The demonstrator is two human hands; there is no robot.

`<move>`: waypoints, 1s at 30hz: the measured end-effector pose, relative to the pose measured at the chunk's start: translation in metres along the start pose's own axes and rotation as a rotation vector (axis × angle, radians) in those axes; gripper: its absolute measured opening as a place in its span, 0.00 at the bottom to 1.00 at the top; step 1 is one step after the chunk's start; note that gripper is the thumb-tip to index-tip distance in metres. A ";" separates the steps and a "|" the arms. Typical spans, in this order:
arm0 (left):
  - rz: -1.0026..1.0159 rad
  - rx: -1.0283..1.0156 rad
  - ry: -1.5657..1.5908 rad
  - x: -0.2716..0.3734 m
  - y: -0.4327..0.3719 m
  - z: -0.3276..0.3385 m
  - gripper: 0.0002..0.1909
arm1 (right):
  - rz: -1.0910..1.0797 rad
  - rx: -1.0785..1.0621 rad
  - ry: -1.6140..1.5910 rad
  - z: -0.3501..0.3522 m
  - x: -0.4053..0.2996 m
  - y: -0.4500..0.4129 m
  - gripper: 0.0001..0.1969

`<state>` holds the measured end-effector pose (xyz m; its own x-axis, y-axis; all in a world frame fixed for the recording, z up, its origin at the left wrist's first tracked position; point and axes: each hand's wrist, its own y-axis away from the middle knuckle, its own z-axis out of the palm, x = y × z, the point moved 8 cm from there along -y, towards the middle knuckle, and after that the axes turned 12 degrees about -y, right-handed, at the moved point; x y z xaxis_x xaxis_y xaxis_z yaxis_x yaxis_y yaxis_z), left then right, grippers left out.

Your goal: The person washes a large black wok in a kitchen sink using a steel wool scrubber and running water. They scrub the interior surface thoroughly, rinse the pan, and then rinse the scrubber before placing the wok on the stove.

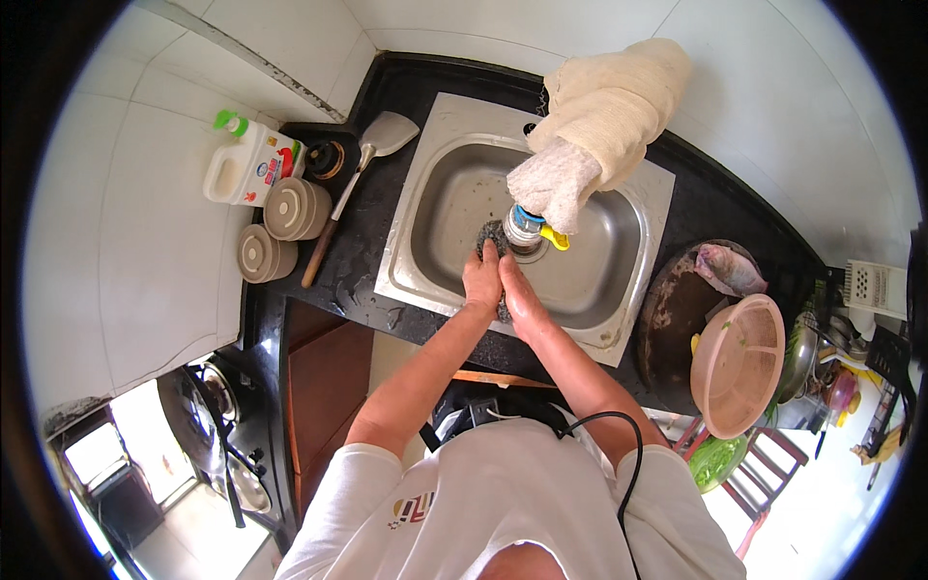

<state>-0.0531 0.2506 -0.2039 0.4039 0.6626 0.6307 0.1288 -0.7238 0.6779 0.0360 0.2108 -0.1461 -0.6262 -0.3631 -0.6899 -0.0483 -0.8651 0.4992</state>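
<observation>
My left hand [482,279] and my right hand [518,290] are pressed together over the near side of a stainless steel sink [623,275]. Between the palms is a dark grey, fuzzy mesh scourer [493,233], perhaps steel wool. Its far end shows past the fingers, and a little more shows near the wrists; the palms hide the middle. Just beyond the fingertips hangs a tap nozzle [520,226] with a blue ring and a yellow lever [555,238]. Beige cloth [616,109] wraps the tap above it. The right hand looks wet.
Left of the sink lie a wok spatula [341,196], lidded canisters [293,210] and a white pump jug [254,163]. On the right, a round chopping board [663,326] carries raw meat or fish [728,270], and a pink colander [739,366] overlaps its edge. A wok [192,420] sits lower left.
</observation>
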 end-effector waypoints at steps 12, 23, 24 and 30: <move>0.102 0.089 -0.157 0.022 0.019 0.008 0.30 | 0.166 0.002 -0.142 -0.025 0.009 -0.012 0.37; -0.052 -0.092 0.294 -0.021 -0.036 -0.013 0.26 | 0.182 -0.184 0.046 -0.017 -0.008 0.022 0.35; -0.099 -0.169 0.364 -0.013 -0.030 -0.011 0.27 | 0.202 -0.191 -0.029 -0.024 -0.011 0.022 0.34; -0.094 -0.260 0.535 0.010 -0.015 -0.020 0.25 | 0.268 0.050 -0.087 -0.079 0.010 -0.013 0.22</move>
<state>-0.0691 0.2723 -0.2002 -0.1192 0.7750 0.6206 -0.1111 -0.6316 0.7673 0.0923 0.1912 -0.2012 -0.6860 -0.5435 -0.4837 0.0911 -0.7237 0.6841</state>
